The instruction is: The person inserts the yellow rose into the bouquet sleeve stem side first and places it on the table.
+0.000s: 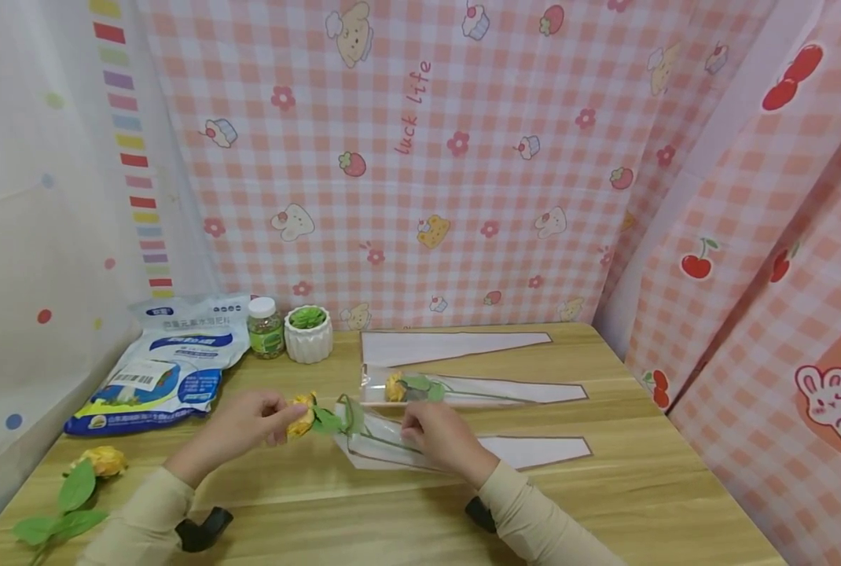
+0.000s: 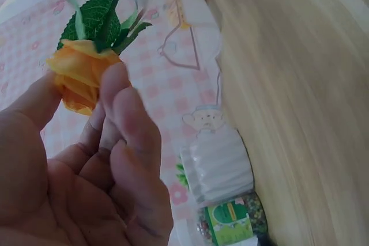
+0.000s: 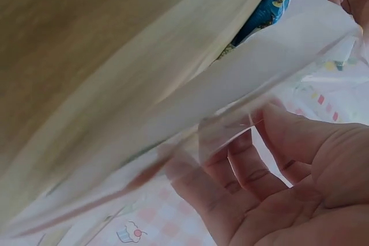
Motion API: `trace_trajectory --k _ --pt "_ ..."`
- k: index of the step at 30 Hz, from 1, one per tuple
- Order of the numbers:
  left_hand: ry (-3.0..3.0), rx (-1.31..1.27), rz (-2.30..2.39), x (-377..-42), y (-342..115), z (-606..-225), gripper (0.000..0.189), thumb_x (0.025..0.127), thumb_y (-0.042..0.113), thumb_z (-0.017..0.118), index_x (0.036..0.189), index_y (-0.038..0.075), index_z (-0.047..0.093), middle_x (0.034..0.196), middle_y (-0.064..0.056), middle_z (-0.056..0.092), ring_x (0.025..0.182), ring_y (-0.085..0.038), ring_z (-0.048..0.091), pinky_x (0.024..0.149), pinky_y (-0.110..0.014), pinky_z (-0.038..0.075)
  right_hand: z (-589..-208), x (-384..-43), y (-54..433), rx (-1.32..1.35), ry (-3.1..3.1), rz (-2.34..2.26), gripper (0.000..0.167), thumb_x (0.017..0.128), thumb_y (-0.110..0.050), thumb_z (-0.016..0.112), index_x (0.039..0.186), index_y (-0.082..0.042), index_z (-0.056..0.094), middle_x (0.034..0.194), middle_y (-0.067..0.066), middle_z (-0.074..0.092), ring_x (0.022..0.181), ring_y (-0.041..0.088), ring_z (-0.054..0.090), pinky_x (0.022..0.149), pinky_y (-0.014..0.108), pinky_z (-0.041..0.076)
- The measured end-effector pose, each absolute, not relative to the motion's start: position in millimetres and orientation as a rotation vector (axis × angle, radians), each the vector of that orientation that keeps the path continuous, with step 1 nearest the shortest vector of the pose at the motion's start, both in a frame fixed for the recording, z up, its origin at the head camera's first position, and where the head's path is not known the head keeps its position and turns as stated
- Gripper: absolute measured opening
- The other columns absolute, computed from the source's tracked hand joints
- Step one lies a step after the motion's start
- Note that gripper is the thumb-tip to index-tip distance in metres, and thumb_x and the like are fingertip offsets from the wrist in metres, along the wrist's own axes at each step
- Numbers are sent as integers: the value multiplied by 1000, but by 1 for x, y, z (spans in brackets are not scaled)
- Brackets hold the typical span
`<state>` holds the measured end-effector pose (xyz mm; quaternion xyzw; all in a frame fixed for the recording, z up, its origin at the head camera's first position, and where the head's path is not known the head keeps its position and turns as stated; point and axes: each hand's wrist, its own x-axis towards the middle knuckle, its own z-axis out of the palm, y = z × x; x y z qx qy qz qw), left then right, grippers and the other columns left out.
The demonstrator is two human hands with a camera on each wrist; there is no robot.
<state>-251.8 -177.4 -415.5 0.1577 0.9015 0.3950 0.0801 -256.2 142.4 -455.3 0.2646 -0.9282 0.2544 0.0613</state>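
My left hand [image 1: 251,420] pinches a yellow artificial rose [image 2: 81,79] by its bloom, between thumb and fingers. Green leaves and the stem run from the bloom into the wide mouth of a clear and white flower sleeve [image 1: 364,458] with a brown border. My right hand [image 1: 449,440] pinches the film of that sleeve along its length; the right wrist view shows thumb and fingers at its edge [image 3: 230,105]. Behind it lies a second sleeve [image 1: 555,391] with another yellow rose [image 1: 395,387] inside. A further sleeve [image 1: 427,346] lies flat at the back.
Another yellow rose [image 1: 102,460] lies at the table's left front. A blue and white bag [image 1: 166,369], a lidded jar [image 1: 266,330] and a white potted plant [image 1: 309,338] stand at the back left. Black objects [image 1: 203,530] lie by the forearms. Patterned curtains [image 1: 420,196] surround the table.
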Motion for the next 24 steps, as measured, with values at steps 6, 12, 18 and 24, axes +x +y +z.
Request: trace_trajectory --k 6,12,18,24 --pt "2722 430 1122 -251 -165 -415 54 102 52 54 69 11 63 60 -1 61 57 -18 57 56 -32 44 -454 -255 140 830 -2785 778 15 91 -10 77 81 -14 67 78 -7 63 70 3 52 63 22 47" --pt "2709 419 1090 -249 -154 -417 56 102 54 54 68 10 62 59 -1 59 56 -17 54 54 -31 43 -453 -253 139 832 -2791 790 15 91 -11 77 81 -14 67 77 -7 62 69 3 51 61 21 46" --pt "2730 451 1015 -249 -147 -420 54 102 54 53 74 9 63 61 0 58 56 -15 50 54 -31 41 -454 -252 137 811 -2804 790 15 92 -13 76 81 -15 66 77 -9 60 68 3 51 61 21 46" --pt "2742 515 1006 -249 -141 -424 45 102 50 56 80 12 64 70 1 60 63 -14 55 57 -32 46 -453 -252 136 817 -2784 798 14 93 -12 75 83 -14 66 78 -8 59 69 4 50 61 21 46"
